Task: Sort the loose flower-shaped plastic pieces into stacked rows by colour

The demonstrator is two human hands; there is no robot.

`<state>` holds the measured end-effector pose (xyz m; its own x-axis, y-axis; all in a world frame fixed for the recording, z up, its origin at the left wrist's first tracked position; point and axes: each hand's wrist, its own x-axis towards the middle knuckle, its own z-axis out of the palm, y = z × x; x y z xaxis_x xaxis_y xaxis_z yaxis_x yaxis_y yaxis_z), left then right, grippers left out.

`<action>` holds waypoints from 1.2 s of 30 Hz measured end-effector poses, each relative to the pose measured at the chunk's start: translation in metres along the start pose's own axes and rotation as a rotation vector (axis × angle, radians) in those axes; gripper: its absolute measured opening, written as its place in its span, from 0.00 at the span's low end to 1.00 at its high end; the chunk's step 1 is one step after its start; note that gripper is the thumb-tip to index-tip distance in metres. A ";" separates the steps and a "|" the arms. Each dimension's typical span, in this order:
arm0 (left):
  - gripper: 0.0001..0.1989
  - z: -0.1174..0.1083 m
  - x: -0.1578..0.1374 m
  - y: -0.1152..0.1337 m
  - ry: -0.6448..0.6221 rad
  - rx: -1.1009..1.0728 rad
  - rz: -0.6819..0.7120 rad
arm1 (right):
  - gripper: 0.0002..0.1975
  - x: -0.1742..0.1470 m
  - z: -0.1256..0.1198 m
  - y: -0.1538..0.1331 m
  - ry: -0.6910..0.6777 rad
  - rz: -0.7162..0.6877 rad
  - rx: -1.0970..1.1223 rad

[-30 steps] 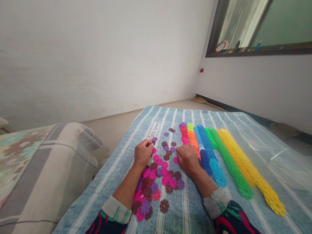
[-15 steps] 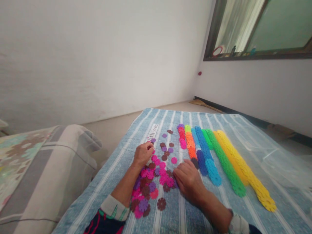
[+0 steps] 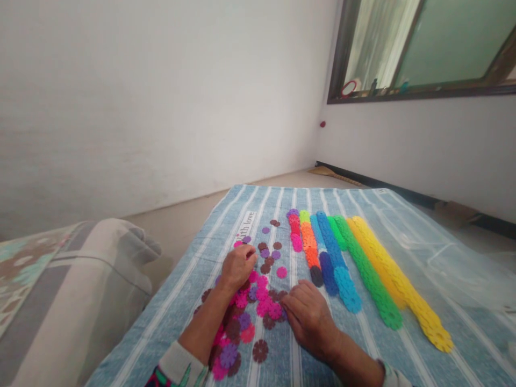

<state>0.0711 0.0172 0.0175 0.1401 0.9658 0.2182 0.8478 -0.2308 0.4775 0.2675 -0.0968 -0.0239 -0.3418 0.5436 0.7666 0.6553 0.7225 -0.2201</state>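
Head view: I see flower-disc rows [image 3: 365, 267] running lengthwise away, left hand [image 3: 237, 266] and right hand [image 3: 311, 317] fingers curled near loose discs [image 3: 263, 293], pinching I can't tell.

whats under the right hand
Striped cloth shows around the right hand, with pink and brown discs by its fingertips; whatever lies beneath the palm is covered.

The person I watch has a left hand [image 3: 238, 266] and a right hand [image 3: 309, 313] which are both bare, and each forearm is bare also. On the left side I see a pale grey cuff [image 3: 186, 363] with pointed green marks, and after it a dark sleeve [image 3: 156, 380] patterned in pinkish red and green. The other cuff [image 3: 395, 378] is greyish too, only partly visible.
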 end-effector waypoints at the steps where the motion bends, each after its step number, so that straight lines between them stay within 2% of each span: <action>1: 0.06 0.000 0.001 0.002 -0.011 0.015 0.004 | 0.13 0.000 0.000 0.000 0.001 -0.004 -0.002; 8: 0.08 -0.005 0.015 0.017 -0.119 0.179 -0.011 | 0.14 -0.002 0.002 -0.001 -0.011 -0.008 0.001; 13: 0.10 0.000 0.026 0.028 -0.199 0.260 -0.094 | 0.14 -0.004 0.001 0.000 -0.023 -0.001 0.006; 19: 0.10 0.009 0.026 0.033 -0.204 0.286 -0.097 | 0.14 -0.004 0.002 0.000 -0.031 -0.003 0.009; 29: 0.08 0.010 0.026 0.030 -0.192 0.298 -0.093 | 0.13 -0.005 0.001 0.000 -0.033 -0.005 0.015; 36: 0.06 0.012 0.028 0.025 -0.198 0.188 -0.137 | 0.13 -0.004 0.000 0.000 -0.041 -0.002 0.003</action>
<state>0.1025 0.0398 0.0259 0.0994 0.9949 -0.0168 0.9428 -0.0888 0.3212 0.2690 -0.0988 -0.0272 -0.3704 0.5592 0.7417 0.6524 0.7250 -0.2208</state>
